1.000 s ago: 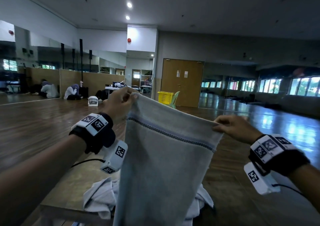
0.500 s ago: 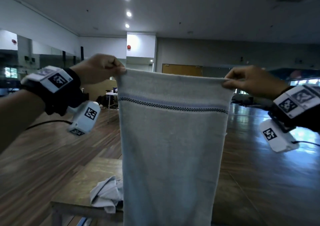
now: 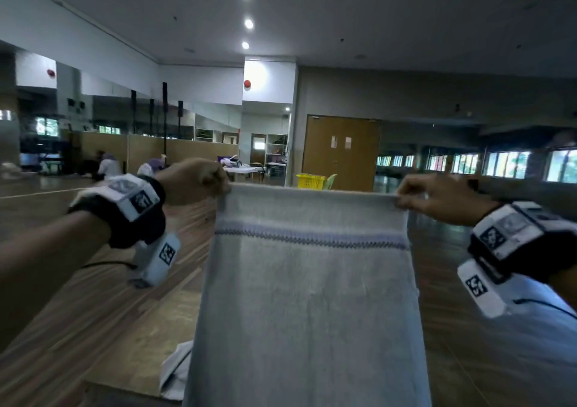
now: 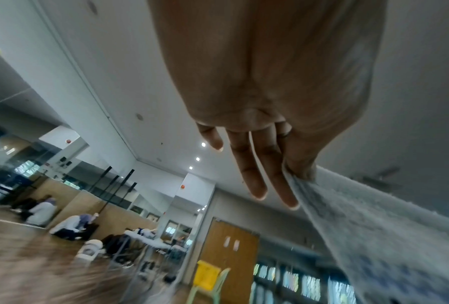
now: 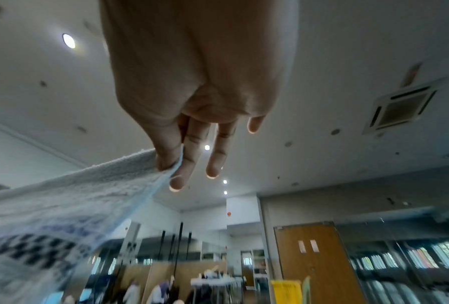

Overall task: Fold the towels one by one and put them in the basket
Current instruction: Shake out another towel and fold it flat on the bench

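Note:
A pale grey towel with a dark zigzag stripe near its top hangs flat and full-length in front of me, held up by its two upper corners. My left hand pinches the top left corner; in the left wrist view the thumb presses the towel while the other fingers stretch out. My right hand pinches the top right corner, seen in the right wrist view as the towel held between thumb and forefinger. A crumpled white towel lies on the wooden table below.
The wooden table stands low in front of me, its lower part hidden by the hanging towel. A yellow basket sits far off by a wooden door. People sit on the floor at far left. Wooden floor stretches all around.
Both hands lifted the towel off the table pile and spread it level. Since half a second ago, the hands and towel sit lower in view and the view has tilted.

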A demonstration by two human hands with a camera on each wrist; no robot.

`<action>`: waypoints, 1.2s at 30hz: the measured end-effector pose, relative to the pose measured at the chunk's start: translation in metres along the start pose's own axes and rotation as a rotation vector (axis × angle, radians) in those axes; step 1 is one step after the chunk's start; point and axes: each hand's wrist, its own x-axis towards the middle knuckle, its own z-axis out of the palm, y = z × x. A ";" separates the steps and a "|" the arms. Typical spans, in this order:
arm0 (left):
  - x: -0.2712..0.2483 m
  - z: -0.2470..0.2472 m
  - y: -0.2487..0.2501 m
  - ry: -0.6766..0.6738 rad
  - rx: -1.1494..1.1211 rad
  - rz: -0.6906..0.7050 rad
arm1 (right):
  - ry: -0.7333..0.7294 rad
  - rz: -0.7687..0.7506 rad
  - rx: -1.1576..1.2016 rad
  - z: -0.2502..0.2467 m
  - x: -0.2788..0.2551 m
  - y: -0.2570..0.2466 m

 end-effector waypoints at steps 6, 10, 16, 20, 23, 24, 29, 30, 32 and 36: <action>0.022 0.034 -0.030 0.243 0.097 -0.073 | 0.112 0.045 -0.029 0.034 0.038 0.014; 0.044 0.002 -0.006 0.632 -0.002 -0.090 | 0.405 0.020 0.114 -0.006 0.060 -0.006; 0.036 0.000 -0.004 0.759 -0.169 -0.098 | 0.503 0.010 0.181 -0.013 0.057 -0.022; 0.021 0.016 -0.011 0.695 -0.117 -0.092 | 0.445 0.026 0.168 0.005 0.045 -0.021; 0.010 0.032 -0.017 0.653 -0.094 -0.074 | 0.391 0.009 0.169 0.023 0.036 -0.019; 0.008 0.038 -0.020 0.640 -0.087 -0.076 | 0.380 0.004 0.171 0.029 0.035 -0.017; 0.004 0.063 -0.034 0.585 -0.170 -0.092 | 0.342 0.058 0.188 0.053 0.036 -0.005; 0.004 0.069 -0.038 0.571 -0.179 -0.092 | 0.334 0.069 0.193 0.058 0.038 -0.002; 0.005 0.082 -0.048 0.550 -0.183 -0.104 | 0.332 0.078 0.214 0.071 0.040 0.002; -0.003 0.124 -0.072 0.335 -0.149 -0.123 | 0.260 0.097 0.282 0.116 0.034 0.019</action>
